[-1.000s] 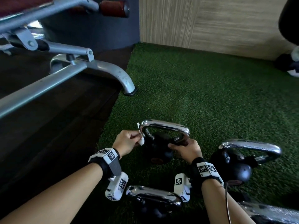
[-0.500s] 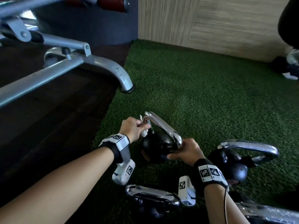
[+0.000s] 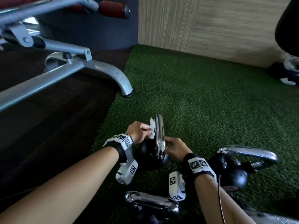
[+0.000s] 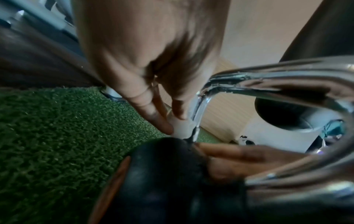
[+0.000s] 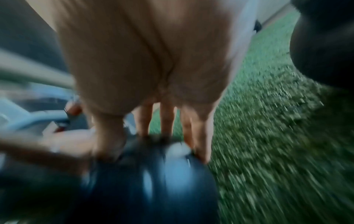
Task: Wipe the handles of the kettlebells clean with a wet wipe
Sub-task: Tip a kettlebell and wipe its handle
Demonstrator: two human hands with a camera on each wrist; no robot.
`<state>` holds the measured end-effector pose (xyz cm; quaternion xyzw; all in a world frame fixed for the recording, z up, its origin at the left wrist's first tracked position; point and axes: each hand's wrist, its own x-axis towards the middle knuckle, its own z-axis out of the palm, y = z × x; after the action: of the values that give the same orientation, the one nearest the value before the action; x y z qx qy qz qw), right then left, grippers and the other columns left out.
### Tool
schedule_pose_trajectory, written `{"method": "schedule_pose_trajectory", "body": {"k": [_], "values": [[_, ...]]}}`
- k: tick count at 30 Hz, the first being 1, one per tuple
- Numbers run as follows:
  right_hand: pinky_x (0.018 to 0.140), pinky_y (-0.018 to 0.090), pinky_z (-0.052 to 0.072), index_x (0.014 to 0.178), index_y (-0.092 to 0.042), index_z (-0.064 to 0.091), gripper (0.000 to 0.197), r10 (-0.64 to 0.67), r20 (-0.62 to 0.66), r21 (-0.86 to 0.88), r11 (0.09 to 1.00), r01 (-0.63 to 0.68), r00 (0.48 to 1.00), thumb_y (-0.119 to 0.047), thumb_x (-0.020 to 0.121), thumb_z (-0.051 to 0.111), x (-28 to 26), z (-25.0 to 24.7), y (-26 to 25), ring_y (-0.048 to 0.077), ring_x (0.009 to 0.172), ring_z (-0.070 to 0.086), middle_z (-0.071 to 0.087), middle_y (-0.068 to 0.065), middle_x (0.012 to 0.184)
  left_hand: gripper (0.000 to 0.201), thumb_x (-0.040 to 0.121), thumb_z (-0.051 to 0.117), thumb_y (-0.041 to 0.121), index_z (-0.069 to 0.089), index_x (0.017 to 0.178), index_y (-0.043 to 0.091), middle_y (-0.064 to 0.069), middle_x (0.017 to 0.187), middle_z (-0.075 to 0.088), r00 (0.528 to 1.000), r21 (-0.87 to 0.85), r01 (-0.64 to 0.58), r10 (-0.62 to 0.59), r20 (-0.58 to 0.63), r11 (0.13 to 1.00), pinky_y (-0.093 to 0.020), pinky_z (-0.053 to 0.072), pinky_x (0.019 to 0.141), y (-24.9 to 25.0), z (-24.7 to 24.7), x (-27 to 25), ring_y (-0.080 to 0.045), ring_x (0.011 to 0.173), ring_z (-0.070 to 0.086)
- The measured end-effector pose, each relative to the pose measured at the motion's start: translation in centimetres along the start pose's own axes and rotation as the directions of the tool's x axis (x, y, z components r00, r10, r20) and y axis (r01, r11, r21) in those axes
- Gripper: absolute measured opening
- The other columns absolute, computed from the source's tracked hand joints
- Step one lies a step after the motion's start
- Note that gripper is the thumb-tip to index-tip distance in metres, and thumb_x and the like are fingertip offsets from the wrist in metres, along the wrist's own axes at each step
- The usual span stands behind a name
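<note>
**Inspector:** Kettlebell (image 3: 152, 156) under inspection sits on the green turf (image 3: 202, 101), between your wrists, black ball down. Its chrome handle (image 3: 159, 135) shows edge-on in the head view. Confirm your left hand (image 3: 138, 132).

**Operator:** Holding the wipe?

**Inspector:** Yes. Your left fingers (image 4: 153, 112) pinch the white wipe (image 3: 152, 129) against the handle's left leg, just above the ball. In the left wrist view the wipe (image 4: 180, 125) touches the chrome where it meets the black body.

**Operator:** And my right hand (image 3: 175, 147)?

**Inspector:** It lies on the far side of the handle, low, against the ball. The right wrist view is blurred; your fingers (image 5: 197, 136) reach down to the ball, fairly straight, fingertips touching it. I cannot tell whether any finger wraps the handle.

**Operator:** Other items?

**Inspector:** A second kettlebell (image 3: 234, 172) stands near your right wrist, a third (image 3: 152, 202) at the bottom edge. A grey bench foot (image 3: 124, 88) rests at the turf's edge, well apart from your hands.
</note>
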<state>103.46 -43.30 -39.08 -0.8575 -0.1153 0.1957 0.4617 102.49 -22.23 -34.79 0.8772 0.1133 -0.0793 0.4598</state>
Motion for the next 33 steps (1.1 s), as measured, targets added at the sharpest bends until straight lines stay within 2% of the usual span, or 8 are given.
{"method": "schedule_pose_trajectory", "body": {"k": [3,8,13,18,20,25,30,33], "values": [[0.099,0.044,0.058,0.120,-0.040,0.074,0.067,0.023,-0.010,0.018,1.000,-0.022,1.000,-0.057,0.057,0.088,0.4,0.9,0.8,0.009,0.101,0.075,0.081,-0.012,0.101,0.015,0.091,0.076,0.029,0.082,0.102,0.019,0.004,0.099,0.079,0.994,0.053,0.021,-0.015,-0.108,0.998,-0.015,0.045,0.076,1.4,-0.1,0.2,-0.014,0.097,0.073],[0.094,0.038,0.061,0.120,-0.040,0.074,0.062,0.058,-0.059,-0.009,0.998,-0.058,0.997,-0.056,0.062,0.088,0.7,1.1,1.4,0.006,0.096,0.075,0.081,-0.013,0.097,0.014,0.091,0.074,0.027,0.082,0.101,0.022,-0.001,0.091,0.080,0.962,-0.112,-0.093,0.060,-0.265,0.989,-0.030,0.059,0.089,3.0,-0.3,0.0,-0.016,0.091,0.075],[0.092,0.042,0.062,0.119,-0.039,0.075,0.067,0.067,-0.095,0.028,0.998,-0.064,0.993,-0.058,0.057,0.088,0.8,1.4,2.2,0.006,0.094,0.076,0.081,-0.013,0.096,0.010,0.091,0.075,0.021,0.082,0.096,0.018,0.000,0.078,0.079,0.982,-0.211,-0.115,0.079,-0.171,0.971,-0.018,0.057,0.072,3.0,-0.9,0.0,-0.007,0.070,0.072],[0.095,0.037,0.059,0.114,-0.035,0.079,0.057,0.001,-0.109,0.038,0.999,0.003,0.994,-0.052,0.060,0.087,-0.1,1.2,1.4,0.002,0.095,0.074,0.080,-0.018,0.095,0.021,0.094,0.068,-0.002,0.080,0.096,0.015,-0.012,0.097,0.080,0.987,-0.537,-0.162,0.144,-0.076,0.828,-0.029,0.063,0.085,3.1,-1.5,-1.9,-0.021,0.092,0.077],[0.097,0.035,0.058,0.113,-0.035,0.079,0.051,0.005,-0.110,0.047,0.999,0.000,0.994,-0.045,0.065,0.090,-0.1,1.2,1.4,0.001,0.097,0.073,0.080,-0.018,0.095,0.014,0.092,0.072,0.003,0.079,0.104,0.006,-0.015,0.096,0.079,0.981,-0.538,-0.172,0.196,-0.012,0.825,-0.030,0.062,0.088,3.0,-2.1,-2.2,-0.026,0.095,0.077],[0.098,0.038,0.058,0.116,-0.036,0.078,0.068,0.007,-0.115,0.055,0.998,-0.001,0.993,-0.060,0.053,0.086,0.4,1.3,1.7,0.002,0.099,0.073,0.080,-0.017,0.100,0.021,0.083,0.084,0.014,0.078,0.101,0.004,-0.017,0.096,0.079,0.987,-0.518,-0.143,0.159,-0.014,0.844,-0.043,0.060,0.096,3.1,-3.0,-2.1,-0.034,0.100,0.075],[0.094,0.037,0.060,0.110,-0.040,0.079,0.046,0.002,-0.097,0.048,0.999,0.003,0.995,-0.049,0.066,0.090,0.2,1.1,2.0,0.003,0.094,0.075,0.080,-0.017,0.095,0.015,0.080,0.084,0.009,0.070,0.079,0.016,-0.007,0.086,0.075,0.930,-0.415,-0.111,0.242,0.278,0.903,-0.026,0.062,0.079,2.4,-3.6,-3.7,-0.017,0.083,0.071],[0.080,0.032,0.061,0.104,-0.042,0.079,0.034,-0.010,-0.102,0.067,0.998,0.017,0.995,-0.044,0.071,0.089,-0.1,1.0,1.3,0.002,0.084,0.075,0.080,-0.016,0.087,0.016,0.075,0.089,0.018,0.074,0.074,0.024,-0.004,0.085,0.078,0.943,-0.353,-0.206,0.282,0.179,0.913,-0.034,0.059,0.089,2.4,-4.0,-4.1,-0.013,0.082,0.070]]}}
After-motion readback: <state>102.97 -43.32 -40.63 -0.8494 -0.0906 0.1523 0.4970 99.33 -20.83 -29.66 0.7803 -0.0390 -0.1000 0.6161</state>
